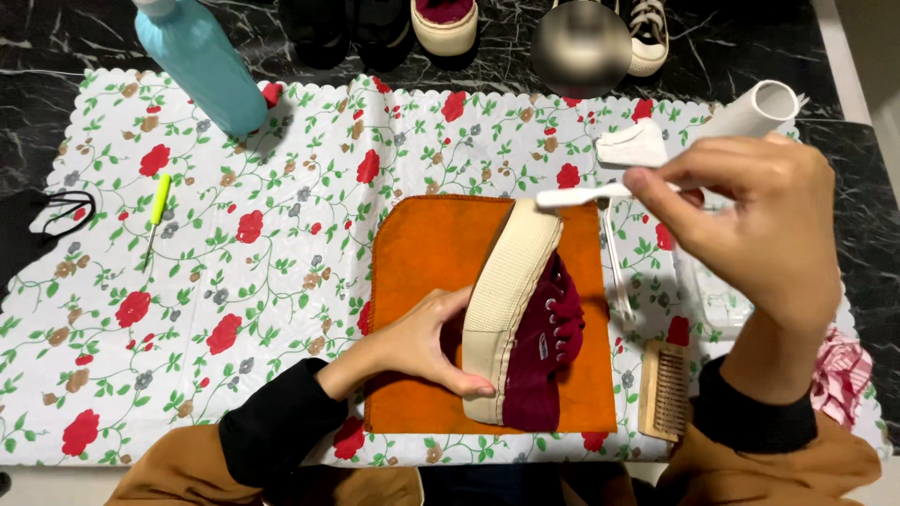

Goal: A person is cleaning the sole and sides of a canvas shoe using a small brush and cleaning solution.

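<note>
A dark red sneaker with a cream rubber sole stands on its side on an orange cloth, sole facing left. My left hand holds it at the heel end, thumb on the sole's edge. My right hand grips a white toothbrush above the shoe, its head over the toe end of the sole.
A floral sheet covers the black marble top. On it lie a light blue bottle, a green-handled tool, a wooden brush, a second white toothbrush, a white sponge, a white roll. Other shoes line the far edge.
</note>
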